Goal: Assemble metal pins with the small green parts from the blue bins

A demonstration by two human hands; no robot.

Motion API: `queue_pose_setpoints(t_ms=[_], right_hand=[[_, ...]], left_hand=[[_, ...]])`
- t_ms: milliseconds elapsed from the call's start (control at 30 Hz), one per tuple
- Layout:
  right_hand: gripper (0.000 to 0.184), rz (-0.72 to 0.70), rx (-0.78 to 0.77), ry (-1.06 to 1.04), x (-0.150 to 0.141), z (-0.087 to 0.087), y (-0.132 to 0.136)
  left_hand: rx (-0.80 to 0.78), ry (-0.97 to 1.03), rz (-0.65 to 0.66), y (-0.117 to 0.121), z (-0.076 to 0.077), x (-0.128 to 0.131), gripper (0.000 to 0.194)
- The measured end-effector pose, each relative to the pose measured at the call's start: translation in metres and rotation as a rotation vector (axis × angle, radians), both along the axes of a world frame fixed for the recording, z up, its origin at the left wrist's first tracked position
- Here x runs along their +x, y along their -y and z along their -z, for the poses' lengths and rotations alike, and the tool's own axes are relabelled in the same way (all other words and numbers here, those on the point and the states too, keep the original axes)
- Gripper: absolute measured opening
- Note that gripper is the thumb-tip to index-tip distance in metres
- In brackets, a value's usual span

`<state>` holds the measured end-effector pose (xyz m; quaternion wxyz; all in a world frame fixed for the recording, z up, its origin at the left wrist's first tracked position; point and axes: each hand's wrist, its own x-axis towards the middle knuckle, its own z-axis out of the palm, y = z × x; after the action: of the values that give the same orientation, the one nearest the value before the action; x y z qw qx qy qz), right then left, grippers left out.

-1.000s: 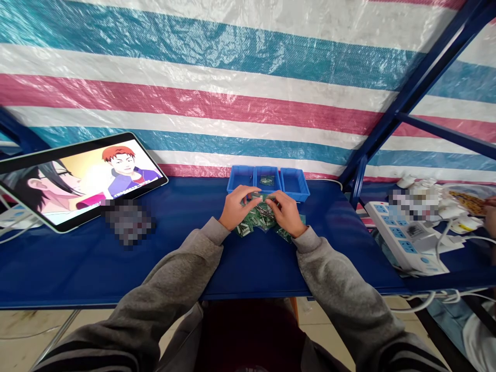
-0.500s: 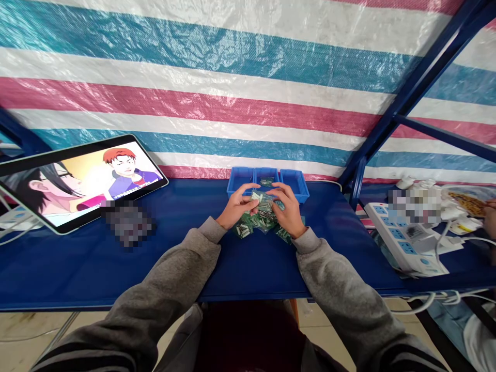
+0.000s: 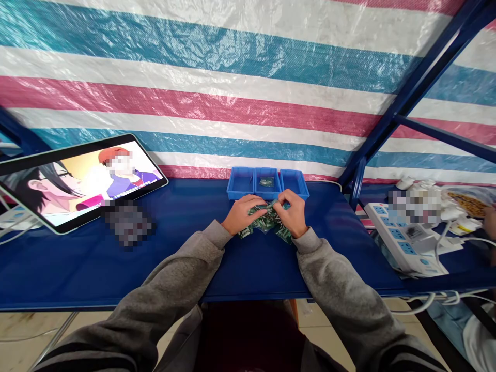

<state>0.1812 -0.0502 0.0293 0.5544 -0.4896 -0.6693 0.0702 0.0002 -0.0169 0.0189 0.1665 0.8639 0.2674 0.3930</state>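
Observation:
My left hand (image 3: 241,215) is closed, thumb and fingers pinching a small clear plastic bag (image 3: 257,208) with green and silvery contents too small to name. My right hand (image 3: 292,214) has its fingers curled tightly at the bag's other side, and they partly cover it. Under both hands lies a pile of similar small bags (image 3: 265,225) on the blue table. Right behind the hands stands a blue tray (image 3: 241,196) with three compartments. One little bag (image 3: 266,182) rests in its middle compartment, and something thin lies in the left one.
A tablet (image 3: 83,181) playing a cartoon leans at the left, beside a blurred-out dark item (image 3: 129,225). White power strips (image 3: 405,243) with cables lie at the right, near white containers. Another person's hand (image 3: 490,222) shows at the right edge. A blue metal frame (image 3: 372,137) rises behind.
The bag between my hands has come down and tilted, its pale front turned from view. My left fingers have closed over it, and my right fingers have curled in more tightly.

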Motion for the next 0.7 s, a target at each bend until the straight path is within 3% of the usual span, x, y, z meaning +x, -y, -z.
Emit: queue_pose_setpoints(t_ms=[267, 333, 500, 700], right_hand=[[0.019, -0.128, -0.029, -0.012, -0.0007, 0.0033, -0.0006], [0.013, -0.146, -0.059, -0.038, 0.0004, 0.0056, -0.0009], [0.027, -0.261, 0.015, 0.047, 0.0023, 0.0083, -0.0020], [0.019, -0.173, 0.040, 0.084, 0.0005, 0.0088, -0.0046]], left_hand=[[-0.159, 0.145, -0.133, -0.0006, -0.0031, -0.0002, 0.037], [-0.235, 0.243, -0.127, -0.0021, -0.0032, -0.0003, 0.035], [-0.444, 0.441, -0.035, -0.0058, -0.0018, 0.0004, 0.038], [-0.343, 0.319, -0.025, -0.0028, -0.0057, -0.0007, 0.040]])
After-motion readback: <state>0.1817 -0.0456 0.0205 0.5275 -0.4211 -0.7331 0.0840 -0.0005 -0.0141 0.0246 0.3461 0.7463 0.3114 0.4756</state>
